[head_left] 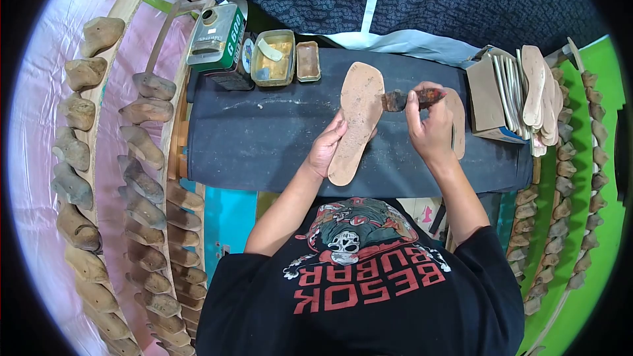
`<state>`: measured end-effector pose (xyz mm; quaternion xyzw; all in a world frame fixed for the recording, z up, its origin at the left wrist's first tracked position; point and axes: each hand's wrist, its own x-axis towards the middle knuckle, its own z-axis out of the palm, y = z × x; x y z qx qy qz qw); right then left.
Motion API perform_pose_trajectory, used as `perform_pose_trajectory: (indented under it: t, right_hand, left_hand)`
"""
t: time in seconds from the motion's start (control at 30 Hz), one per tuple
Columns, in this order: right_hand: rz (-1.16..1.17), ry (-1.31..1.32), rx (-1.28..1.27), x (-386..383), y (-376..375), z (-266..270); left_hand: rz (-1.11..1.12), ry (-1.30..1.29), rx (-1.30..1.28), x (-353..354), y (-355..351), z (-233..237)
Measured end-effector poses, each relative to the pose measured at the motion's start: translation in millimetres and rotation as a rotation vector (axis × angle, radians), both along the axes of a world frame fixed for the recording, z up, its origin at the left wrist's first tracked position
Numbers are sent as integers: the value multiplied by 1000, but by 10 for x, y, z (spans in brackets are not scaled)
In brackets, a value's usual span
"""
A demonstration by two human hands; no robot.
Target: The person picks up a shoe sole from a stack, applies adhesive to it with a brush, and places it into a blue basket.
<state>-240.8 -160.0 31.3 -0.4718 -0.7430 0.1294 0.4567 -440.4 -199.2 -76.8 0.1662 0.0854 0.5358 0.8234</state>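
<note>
My left hand (326, 148) grips a tan shoe insole (359, 102) by its narrower lower part, thumb on top and fingers underneath. Dark specks and smears mark the insole's face. In my right hand (432, 125) is a dark, stained brush (395, 101), pinched between thumb and fingers. Its bristle end meets or nearly meets the insole's right edge; exact contact is hard to tell. Another tan insole (457, 109) lies on the dark table behind my right hand, partly covered by it.
At the back left of the table (264, 145) stand a green metal can (221, 46), a yellowish tub (273, 79) with a pale scraper-like piece, and a small tray (308, 61). A cardboard box (486, 92) of insoles sits right. Racks of wooden shoe lasts (74, 148) flank both sides.
</note>
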Motion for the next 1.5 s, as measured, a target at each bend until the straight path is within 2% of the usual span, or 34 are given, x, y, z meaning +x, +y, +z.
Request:
perform_pose_trajectory:
  t: [0.27,0.43,0.67,0.73,0.83,1.0,1.1,1.2,1.27,1.4,1.5]
  right_hand:
    - [123,-12,-12,-70,-233,-46]
    - [17,-35,62,-63,-11,84]
    - [222,-87,1,-208,-378,-47]
    - [302,-91,109,-275,-420,-68]
    - [231,-24,-18,-234,-351,-70]
    - [143,-33,13,-226,-168,59]
    - [241,-27,-58,-264,-339,-11]
    - [365,-73,-49,-341,-516,-44]
    - [367,-63,-104,-316,-496,-59]
    - [162,12,0,-245,-182,70]
    - [144,34,-63,-229,-184,94]
  left_hand:
    - [8,65,-27,-101,32,-81]
    - [16,-63,-36,-9,38,62]
    - [40,-22,-24,-113,89,-49]
    - [40,12,-22,-136,90,-52]
    - [21,-8,-23,-142,72,-45]
    - [43,-94,-90,-80,58,83]
    - [25,-49,-66,-105,102,-65]
    - [-8,-11,-43,-115,85,-5]
    - [-6,-23,-71,-98,70,-14]
    - [12,-95,-61,-81,81,53]
    - [18,-188,-151,-74,129,92]
